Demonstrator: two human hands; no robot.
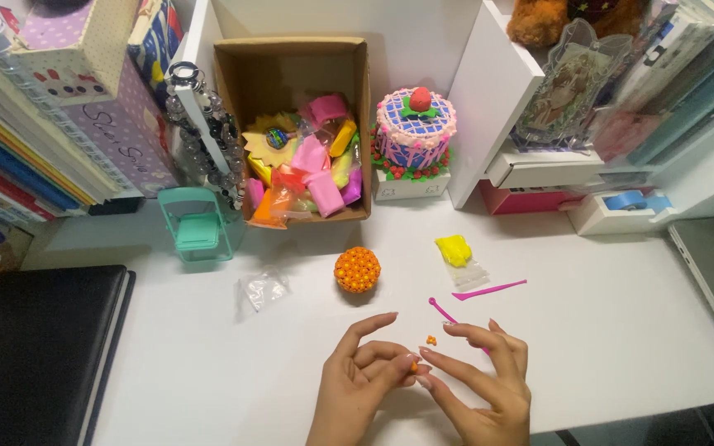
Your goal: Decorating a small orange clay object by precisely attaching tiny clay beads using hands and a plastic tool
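Two hands (423, 376), tiny orange clay bit (414, 366)

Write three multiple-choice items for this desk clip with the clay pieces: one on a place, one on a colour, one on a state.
1. Where does the orange studded ball sit?
A. on the white desk, in front of the cardboard box
B. inside the box
C. on the black notebook

2. What colour is the lump of clay on the clear wrapper right of the ball?
A. green
B. yellow
C. blue

3. What are the hands doing?
A. resting flat and apart
B. gripping the pink stick tool
C. meeting at the fingertips around a tiny orange bit

Key: 1 A, the ball stands on bare desk below the box. 2 B, the lump is bright yellow. 3 C, the left hand and right hand touch fingertips at the bit, while the stick tool lies alone on the desk.
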